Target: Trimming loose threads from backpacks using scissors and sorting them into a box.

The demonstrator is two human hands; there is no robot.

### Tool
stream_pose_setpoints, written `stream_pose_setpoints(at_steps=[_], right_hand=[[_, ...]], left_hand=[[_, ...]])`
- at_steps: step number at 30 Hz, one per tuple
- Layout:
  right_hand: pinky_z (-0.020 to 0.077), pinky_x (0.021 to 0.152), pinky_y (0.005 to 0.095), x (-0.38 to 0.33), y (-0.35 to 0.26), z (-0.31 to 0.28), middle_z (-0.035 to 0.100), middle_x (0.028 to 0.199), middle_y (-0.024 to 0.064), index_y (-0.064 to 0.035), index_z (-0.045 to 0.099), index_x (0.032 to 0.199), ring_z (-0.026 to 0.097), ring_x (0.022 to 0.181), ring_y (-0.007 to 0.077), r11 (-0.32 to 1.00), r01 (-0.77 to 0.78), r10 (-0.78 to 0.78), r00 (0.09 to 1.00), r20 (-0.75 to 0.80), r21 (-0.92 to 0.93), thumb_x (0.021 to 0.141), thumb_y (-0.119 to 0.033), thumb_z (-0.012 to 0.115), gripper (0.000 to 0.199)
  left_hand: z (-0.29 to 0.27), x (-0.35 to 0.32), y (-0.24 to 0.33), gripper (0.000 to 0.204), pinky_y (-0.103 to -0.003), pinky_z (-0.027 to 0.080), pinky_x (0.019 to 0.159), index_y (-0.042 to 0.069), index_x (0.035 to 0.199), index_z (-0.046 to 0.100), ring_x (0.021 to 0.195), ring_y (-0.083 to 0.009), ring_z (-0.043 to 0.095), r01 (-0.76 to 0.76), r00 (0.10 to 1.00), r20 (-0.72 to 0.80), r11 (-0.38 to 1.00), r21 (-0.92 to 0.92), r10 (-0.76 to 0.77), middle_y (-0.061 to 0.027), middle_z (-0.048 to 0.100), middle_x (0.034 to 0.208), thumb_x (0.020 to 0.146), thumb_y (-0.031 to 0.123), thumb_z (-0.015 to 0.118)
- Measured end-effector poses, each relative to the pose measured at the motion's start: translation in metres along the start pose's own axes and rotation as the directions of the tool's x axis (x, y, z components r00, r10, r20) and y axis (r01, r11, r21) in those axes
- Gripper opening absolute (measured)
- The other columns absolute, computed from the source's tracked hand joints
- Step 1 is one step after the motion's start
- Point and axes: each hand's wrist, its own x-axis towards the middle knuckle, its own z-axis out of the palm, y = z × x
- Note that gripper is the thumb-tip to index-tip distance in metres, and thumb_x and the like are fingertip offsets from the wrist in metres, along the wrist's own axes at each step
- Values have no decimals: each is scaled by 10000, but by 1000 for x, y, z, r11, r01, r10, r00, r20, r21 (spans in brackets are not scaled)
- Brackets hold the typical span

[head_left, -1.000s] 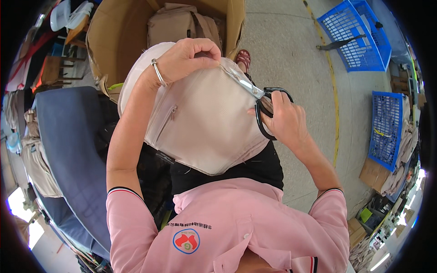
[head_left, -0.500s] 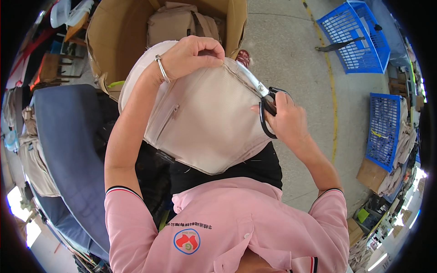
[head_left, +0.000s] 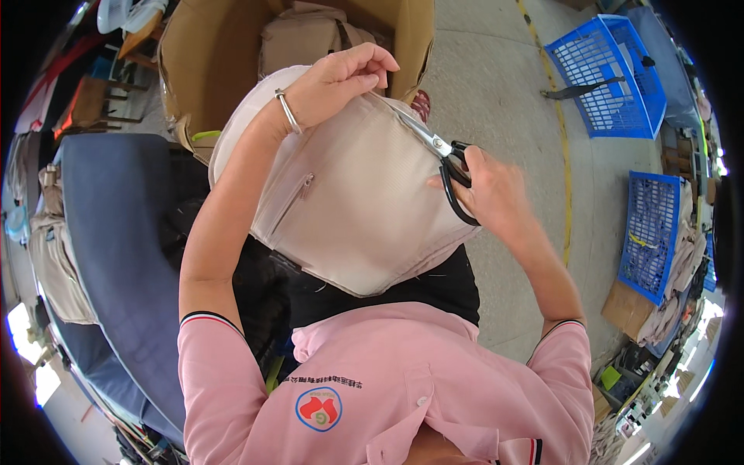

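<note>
A beige fabric bag [head_left: 349, 201] with a short zipper [head_left: 301, 198] lies across my lap, its seam edges showing. My left hand [head_left: 345, 77], with a bracelet at the wrist, is over the bag's far edge. Its thumb and fingers are curled together in a pinch; what they hold, if anything, is too small to make out. My right hand [head_left: 492, 186] grips black-handled scissors [head_left: 457, 186] by the loops. Their metal blades lie along the bag's far right seam, the tips pointing toward my left hand.
Ahead stands a large cardboard box [head_left: 182, 70] with beige bags [head_left: 302, 43] inside. A dark blue padded surface [head_left: 116, 217] is on my left. Blue plastic baskets [head_left: 608, 77] stand on the floor [head_left: 519, 101] to the right, beside a yellow line.
My left hand has risen slightly off the bag's far edge and shifted right. The scissors have moved a little left along the seam, their blades closer to the fabric edge.
</note>
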Motion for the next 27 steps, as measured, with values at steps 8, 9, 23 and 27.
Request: stream_pose_setpoints(at_steps=[8, 9, 23, 27], right_hand=[[451, 499, 382, -19, 22, 9, 542, 564, 117, -33, 521, 738, 570, 499, 269, 957, -205, 193, 978, 73, 205, 802, -592, 726, 599], [451, 499, 382, -23, 25, 10, 542, 564, 117, -33, 521, 738, 570, 499, 269, 957, -197, 187, 980, 66, 215, 802, -592, 726, 599], [436, 443, 263, -58, 13, -27, 515, 593, 9, -26, 584, 816, 506, 462, 93, 299, -493, 560, 784, 268, 817, 911, -521, 651, 509], [429, 437, 265, -56, 8, -34, 499, 585, 13, -27, 572, 784, 491, 463, 94, 189, -321, 633, 762, 135, 928, 952, -444, 624, 453]], left_hand=[[-75, -46, -27, 232, -268, 491, 852, 50, 1115, 688, 961, -141, 632, 29, 779, -581, 911, 411, 237, -43, 687, 1062, 911, 156, 658], [-93, -65, -40, 270, -264, 487, 838, 25, 1111, 686, 936, -131, 625, 113, 760, -642, 953, 281, 99, -47, 693, 1020, 929, 223, 656], [-70, -175, 118, 130, -205, 453, 832, 28, 1012, 703, 895, -63, 597, -73, 502, -837, 975, 208, 216, 12, 677, 969, 888, 65, 707], [-92, -234, 192, 143, -227, 470, 784, 3, 969, 710, 808, -100, 612, 8, 65, -732, 733, 680, 678, -71, 706, 949, 871, 101, 743]])
